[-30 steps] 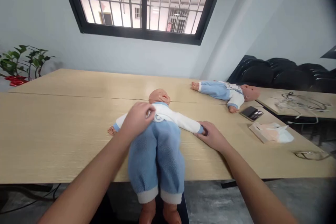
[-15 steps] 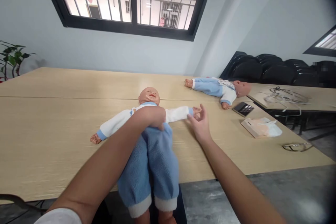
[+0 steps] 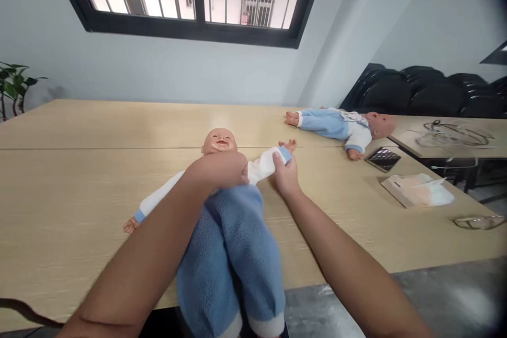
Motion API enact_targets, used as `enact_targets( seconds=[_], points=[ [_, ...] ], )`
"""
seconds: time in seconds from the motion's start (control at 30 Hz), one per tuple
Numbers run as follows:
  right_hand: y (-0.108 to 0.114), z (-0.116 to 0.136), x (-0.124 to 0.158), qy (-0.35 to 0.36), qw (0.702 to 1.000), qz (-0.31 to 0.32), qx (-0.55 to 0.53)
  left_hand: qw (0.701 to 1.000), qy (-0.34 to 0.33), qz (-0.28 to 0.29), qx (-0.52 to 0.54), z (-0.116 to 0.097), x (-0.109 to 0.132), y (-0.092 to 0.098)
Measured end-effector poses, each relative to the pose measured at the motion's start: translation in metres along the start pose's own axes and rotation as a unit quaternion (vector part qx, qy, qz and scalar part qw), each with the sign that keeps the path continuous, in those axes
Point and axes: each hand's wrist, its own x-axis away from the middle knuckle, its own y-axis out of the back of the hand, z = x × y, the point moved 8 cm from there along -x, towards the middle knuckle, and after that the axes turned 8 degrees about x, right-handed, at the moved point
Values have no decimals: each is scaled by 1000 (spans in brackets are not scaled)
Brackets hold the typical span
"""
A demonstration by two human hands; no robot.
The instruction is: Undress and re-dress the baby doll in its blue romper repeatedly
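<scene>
Gripping a white fabric sleeve

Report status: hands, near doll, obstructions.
Right hand holding white sleeve near the blue cuff; left hand at its shoulder end. Near doll lying face up. Left forearm partly blocks view of it.

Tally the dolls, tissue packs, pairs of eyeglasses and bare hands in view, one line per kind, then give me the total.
Near doll and far doll: 2
Tissue pack: 1
Eyeglasses: 1 pair
Left hand and right hand: 2
Total: 6
</scene>
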Motion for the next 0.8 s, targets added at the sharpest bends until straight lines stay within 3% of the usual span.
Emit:
enact_targets(
  seconds=[0.13,0.37,0.57,0.7,0.8],
  points=[
    [6,3,2,-1,1000,-5,0,997,17,75,1,-7,5,-8],
    [3,6,3,10,1000,0,2,998,19,57,-32,-20,16,-4],
    [0,8,5,-5,1000,12,0,996,-66,21,47,-6,1,4],
    [1,15,9,4,1000,15,13,997,-41,17,55,16,-9,1],
    [2,19,10,13,1000,14,13,998,-38,-19,35,23,-16,0]
  ],
)
